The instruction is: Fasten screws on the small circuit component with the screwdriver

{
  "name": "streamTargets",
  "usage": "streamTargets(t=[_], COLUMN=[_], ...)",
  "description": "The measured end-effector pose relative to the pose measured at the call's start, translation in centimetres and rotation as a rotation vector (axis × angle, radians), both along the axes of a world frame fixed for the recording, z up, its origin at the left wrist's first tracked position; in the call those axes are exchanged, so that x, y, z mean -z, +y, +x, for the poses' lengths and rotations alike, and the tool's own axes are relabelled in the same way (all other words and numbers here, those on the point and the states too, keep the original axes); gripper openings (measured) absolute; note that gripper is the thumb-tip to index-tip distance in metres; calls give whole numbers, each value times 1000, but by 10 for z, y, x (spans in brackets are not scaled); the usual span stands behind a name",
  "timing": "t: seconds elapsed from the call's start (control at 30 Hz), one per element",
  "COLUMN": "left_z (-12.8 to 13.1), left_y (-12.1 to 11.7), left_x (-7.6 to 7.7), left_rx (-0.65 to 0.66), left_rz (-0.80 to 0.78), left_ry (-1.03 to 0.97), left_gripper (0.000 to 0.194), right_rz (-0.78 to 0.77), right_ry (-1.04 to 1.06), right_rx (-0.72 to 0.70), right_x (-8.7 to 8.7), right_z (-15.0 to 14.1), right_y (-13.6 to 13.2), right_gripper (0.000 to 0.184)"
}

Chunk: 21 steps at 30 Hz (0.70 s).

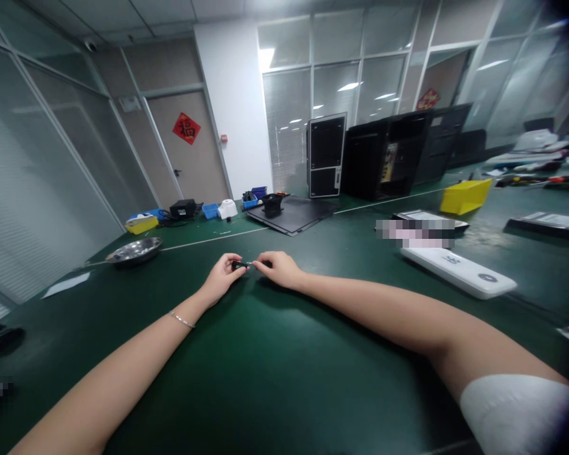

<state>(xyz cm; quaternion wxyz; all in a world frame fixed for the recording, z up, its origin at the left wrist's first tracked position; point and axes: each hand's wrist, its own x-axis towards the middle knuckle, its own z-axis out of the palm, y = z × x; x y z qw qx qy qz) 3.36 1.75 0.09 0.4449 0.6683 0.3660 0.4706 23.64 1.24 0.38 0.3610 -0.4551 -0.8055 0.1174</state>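
Note:
Both my arms stretch forward over a dark green table [265, 379]. My left hand [222, 277] and my right hand [277, 268] meet at the table's middle, fingers pinched together on a small dark part [243, 264] held between them. The part is too small to name; a thin bright tip shows on its right end. A thin bracelet sits on my left wrist.
A metal bowl [135, 250] lies at the left. A white flat device [458, 270] lies to the right, a yellow bin [464, 196] behind it. Black computer cases [384, 155], a black flat panel [291, 215] and small blue bins [253, 197] stand at the back.

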Motion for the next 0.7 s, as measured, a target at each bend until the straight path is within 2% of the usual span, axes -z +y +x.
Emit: streamTargets(t=[0.2,0.33,0.47,0.7], left_z=[-2,0,1,0], left_y=[0,2,4,-3], left_x=[-1,1,5,0], left_rx=[-56,-28,-35,-121], left_rz=[87,121,175,465], left_ry=[201,194,271,587], left_gripper=[29,39,34,37], right_rz=[20,29,22,27], right_ry=[1,3,-5,-67], right_rx=[-37,-35,-14,9], right_x=[0,0,0,0], right_z=[0,0,0,-1], right_y=[0,0,0,-1], right_gripper=[29,28,28,28])
